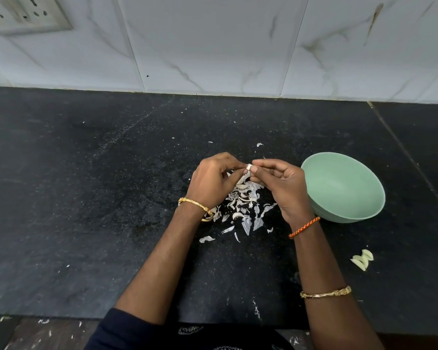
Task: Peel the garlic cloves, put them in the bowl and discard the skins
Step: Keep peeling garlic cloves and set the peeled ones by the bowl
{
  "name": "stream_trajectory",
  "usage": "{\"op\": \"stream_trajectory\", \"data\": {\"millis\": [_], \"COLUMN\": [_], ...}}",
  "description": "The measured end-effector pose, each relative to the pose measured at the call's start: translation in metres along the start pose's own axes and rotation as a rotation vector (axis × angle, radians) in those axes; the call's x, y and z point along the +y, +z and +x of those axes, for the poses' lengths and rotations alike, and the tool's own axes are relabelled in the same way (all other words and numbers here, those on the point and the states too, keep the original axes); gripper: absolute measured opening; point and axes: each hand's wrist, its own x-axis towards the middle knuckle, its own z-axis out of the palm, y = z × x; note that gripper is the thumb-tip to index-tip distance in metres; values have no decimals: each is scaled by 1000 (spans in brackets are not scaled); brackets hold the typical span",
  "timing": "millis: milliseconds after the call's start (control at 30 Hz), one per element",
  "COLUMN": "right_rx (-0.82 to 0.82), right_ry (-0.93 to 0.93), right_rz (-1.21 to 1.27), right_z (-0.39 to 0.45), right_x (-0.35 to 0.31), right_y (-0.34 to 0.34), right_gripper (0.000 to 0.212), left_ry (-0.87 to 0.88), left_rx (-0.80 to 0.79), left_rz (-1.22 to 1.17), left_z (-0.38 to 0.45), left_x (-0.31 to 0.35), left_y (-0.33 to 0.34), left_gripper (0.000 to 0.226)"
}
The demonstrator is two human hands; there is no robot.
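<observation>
Both hands meet over the middle of the black counter [86,198]. My left hand [213,180] and my right hand [281,183] pinch one small white garlic clove [248,167] between their fingertips. Under the hands lies a heap of white garlic skins [243,203], spread toward me. A pale green bowl [344,188] stands just right of my right hand; its inside looks bare from here. Three peeled cloves [362,259] lie on the counter in front of the bowl, near my right forearm.
A white marbled tile wall [213,41] rises behind the counter, with a socket plate [23,13] at the top left. A seam in the counter [402,152] runs diagonally at the right. Skin scraps lie on the floor [43,332] below the near edge.
</observation>
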Motion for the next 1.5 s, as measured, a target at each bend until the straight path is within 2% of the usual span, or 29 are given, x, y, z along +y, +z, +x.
{"op": "stream_trajectory", "data": {"millis": [300, 433, 533, 667, 967, 1133, 1367, 1500], "right_rx": [15, 12, 31, 44, -60, -157, -253, -283], "right_ry": [-10, 12, 11, 9, 112, 182, 293, 353], "right_rz": [-72, -20, -13, -33, 30, 67, 140, 219], "right_z": [2, 1, 0, 1, 1, 1, 1, 1], "right_x": [4, 1, -1, -3, -8, -10, -10, -12], "right_y": [-1, 3, 6, 9, 6, 1, -4, -5], "right_gripper": [7, 7, 5, 6, 15, 16, 17, 22], "left_ry": [-33, -13, 23, 78, 65, 64, -14, -71], "left_rx": [-1, 43, 98, 161, 153, 105, 85, 141], "left_rz": [29, 159, 241, 238, 177, 233, 206, 168], "left_z": [0, 0, 0, 1, 3, 0, 2, 3], "left_x": [2, 8, 12, 12, 7, 7, 0, -1], "left_y": [4, 6, 10, 15, 17, 14, 4, -2], "left_gripper": [8, 5, 13, 23, 15, 23, 12, 11]}}
